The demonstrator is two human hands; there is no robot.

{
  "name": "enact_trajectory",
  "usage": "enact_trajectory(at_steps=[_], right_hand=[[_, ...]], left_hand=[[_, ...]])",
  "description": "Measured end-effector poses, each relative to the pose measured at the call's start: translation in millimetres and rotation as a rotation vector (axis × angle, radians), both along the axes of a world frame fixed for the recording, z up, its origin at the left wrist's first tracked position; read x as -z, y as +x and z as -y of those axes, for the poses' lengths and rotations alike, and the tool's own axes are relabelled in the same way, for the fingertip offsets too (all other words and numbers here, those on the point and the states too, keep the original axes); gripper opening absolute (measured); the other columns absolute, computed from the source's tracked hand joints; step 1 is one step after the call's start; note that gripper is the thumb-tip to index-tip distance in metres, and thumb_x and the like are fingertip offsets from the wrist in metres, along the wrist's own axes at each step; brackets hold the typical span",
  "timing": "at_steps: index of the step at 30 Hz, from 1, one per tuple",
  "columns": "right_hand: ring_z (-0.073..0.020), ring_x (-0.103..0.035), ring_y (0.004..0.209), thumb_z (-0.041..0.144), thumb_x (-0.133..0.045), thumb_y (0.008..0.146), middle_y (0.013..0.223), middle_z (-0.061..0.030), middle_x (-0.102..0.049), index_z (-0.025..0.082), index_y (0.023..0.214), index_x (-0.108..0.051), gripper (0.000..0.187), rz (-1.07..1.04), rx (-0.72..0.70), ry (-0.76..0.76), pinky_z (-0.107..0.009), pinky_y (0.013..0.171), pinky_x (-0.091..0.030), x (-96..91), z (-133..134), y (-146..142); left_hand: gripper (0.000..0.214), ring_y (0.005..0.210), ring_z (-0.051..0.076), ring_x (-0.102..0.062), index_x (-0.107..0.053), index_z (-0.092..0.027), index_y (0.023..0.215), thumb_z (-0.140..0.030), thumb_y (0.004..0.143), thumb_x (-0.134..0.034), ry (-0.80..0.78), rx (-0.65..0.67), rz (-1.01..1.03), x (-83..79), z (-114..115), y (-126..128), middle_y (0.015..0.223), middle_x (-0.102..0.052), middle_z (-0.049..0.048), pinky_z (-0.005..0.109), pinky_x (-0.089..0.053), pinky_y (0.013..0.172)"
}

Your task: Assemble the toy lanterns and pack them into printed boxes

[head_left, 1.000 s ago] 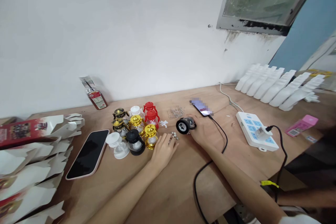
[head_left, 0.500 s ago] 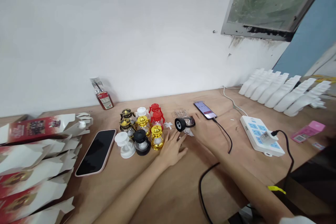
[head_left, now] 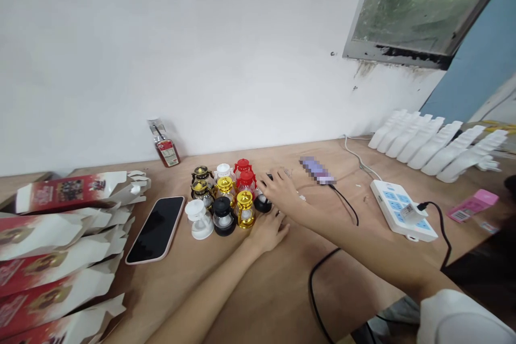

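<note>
A small black lantern (head_left: pixel 263 204) stands upright at the right edge of a cluster of small lanterns, partly covered by my fingers. My right hand (head_left: pixel 280 191) reaches over its top, fingers curled around it. My left hand (head_left: pixel 266 232) lies low on the table just in front of its base, fingers apart and holding nothing. Beside it in the cluster are a shiny gold lantern (head_left: pixel 245 210), another black lantern (head_left: pixel 224 217), a white lantern (head_left: pixel 199 220) and a red lantern (head_left: pixel 247 180). White pieces (head_left: pixel 302 198) peek out behind my right wrist.
A large phone (head_left: pixel 156 231) lies left of the lanterns, near red and white boxes (head_left: pixel 60 258). A bottle (head_left: pixel 167 151) stands by the wall. To the right are a cabled, pixelated phone (head_left: pixel 316 170), a power strip (head_left: pixel 397 209), a pink box (head_left: pixel 472 206) and white bottles (head_left: pixel 435 145).
The black lantern, tipped on its side before, now stands upright farther left, against the cluster. My right hand has moved left with it. My left hand stays low on the table.
</note>
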State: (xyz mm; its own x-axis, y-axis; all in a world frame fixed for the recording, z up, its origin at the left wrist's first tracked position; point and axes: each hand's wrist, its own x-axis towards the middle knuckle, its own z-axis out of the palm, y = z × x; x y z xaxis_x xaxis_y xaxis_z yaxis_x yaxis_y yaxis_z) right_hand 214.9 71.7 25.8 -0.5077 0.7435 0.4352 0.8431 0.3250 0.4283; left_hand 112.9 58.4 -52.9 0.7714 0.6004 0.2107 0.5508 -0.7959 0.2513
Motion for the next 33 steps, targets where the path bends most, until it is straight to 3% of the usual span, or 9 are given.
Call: enact_trajectory(at_steps=[4, 11, 24, 30, 33], right_hand=[[-0.0246, -0.051, 0.090, 0.009, -0.043, 0.088, 0.102, -0.0114, -0.061, 0.014, 0.093, -0.060, 0.019, 0.066, -0.007, -0.011, -0.036, 0.072, -0.036, -5.7, -1, -4], [-0.0248, -0.052, 0.090, 0.009, -0.044, 0.088, 0.099, -0.0108, -0.062, 0.013, 0.090, -0.062, 0.019, 0.064, -0.026, -0.020, -0.036, 0.072, -0.037, -2.0, -9, -18], [-0.0264, -0.052, 0.097, 0.007, -0.045, 0.085, 0.101, -0.0127, -0.060, 0.015, 0.095, -0.058, 0.019, -0.020, 0.025, -0.148, -0.037, 0.075, -0.039, 0.3, -8, -35], [-0.0297, -0.050, 0.098, 0.007, -0.059, 0.066, 0.106, -0.0133, -0.058, 0.012, 0.110, -0.050, 0.045, -0.151, 0.034, -0.306, -0.039, 0.077, -0.043, -18.9, -3, -31], [-0.0314, -0.045, 0.108, 0.010, -0.057, 0.067, 0.120, -0.0148, -0.053, 0.012, 0.114, -0.050, 0.047, -0.265, -0.038, -0.296, -0.043, 0.086, -0.041, -36.2, 15, -20]], left_hand=[[0.030, 0.091, 0.024, -0.063, -0.055, -0.016, 0.109, -0.034, 0.090, -0.041, -0.009, -0.017, -0.025, 1.6, 0, 1, 0.110, -0.059, 0.0110, 0.038, -0.051, 0.080], [0.027, 0.106, 0.026, -0.057, -0.057, -0.012, 0.107, -0.028, 0.088, -0.046, -0.002, 0.017, 0.037, 2.4, 0, 0, 0.111, -0.061, 0.0134, 0.038, -0.048, 0.089], [0.029, 0.107, 0.027, -0.058, -0.058, -0.012, 0.110, -0.023, 0.086, -0.045, -0.044, 0.047, 0.094, 0.6, 1, 0, 0.118, -0.062, 0.0137, 0.040, -0.047, 0.091], [0.027, 0.105, 0.026, -0.058, -0.057, -0.012, 0.107, -0.026, 0.088, -0.044, -0.039, 0.044, 0.081, 2.2, 1, -1, 0.114, -0.062, 0.0139, 0.040, -0.047, 0.090], [0.026, 0.102, 0.025, -0.058, -0.057, -0.014, 0.106, -0.027, 0.088, -0.043, -0.039, 0.042, 0.074, 4.8, -2, -3, 0.112, -0.062, 0.0117, 0.039, -0.048, 0.089]])
